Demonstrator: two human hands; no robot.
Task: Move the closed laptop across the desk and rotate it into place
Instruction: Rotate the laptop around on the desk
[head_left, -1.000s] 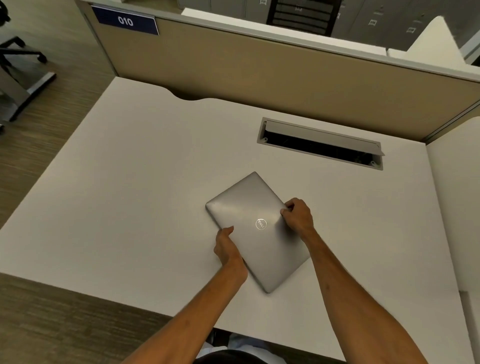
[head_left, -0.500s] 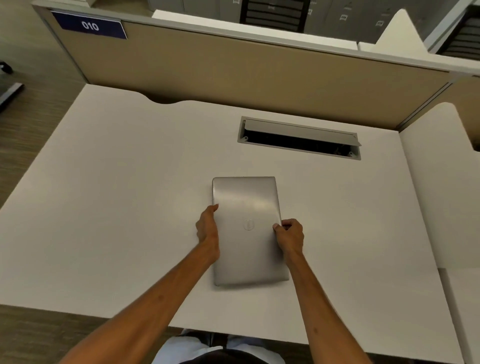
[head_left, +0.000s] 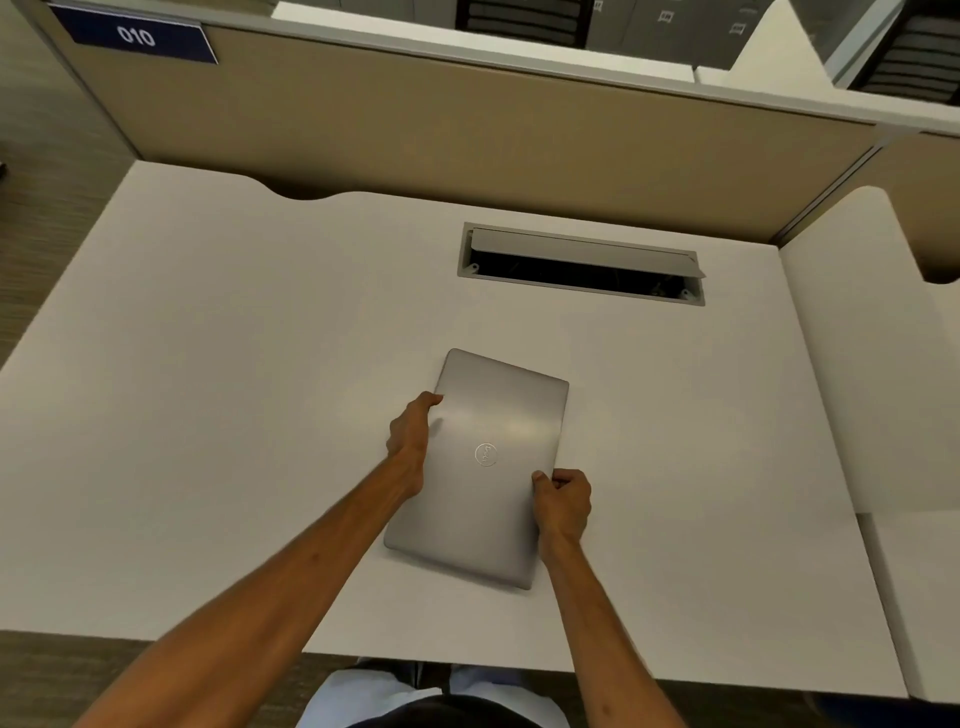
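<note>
A closed silver laptop (head_left: 485, 499) with a round logo on its lid lies flat on the white desk (head_left: 234, 415), near the middle and towards the front edge. Its long sides run away from me, tilted slightly clockwise. My left hand (head_left: 410, 441) grips the laptop's left long edge near the far corner. On the right long edge, lower down, my right hand (head_left: 563, 501) is closed with its thumb on the lid.
An open cable tray slot (head_left: 582, 267) is set into the desk beyond the laptop. A beige partition (head_left: 467, 119) with a "010" label (head_left: 136, 36) closes the back. A second white desk (head_left: 878, 364) adjoins on the right. Carpet floor lies to the left.
The laptop has turned clockwise, from tilted left through straight to tilted slightly right. Both hands kept hold of its edges; the left slid up, the right down.
</note>
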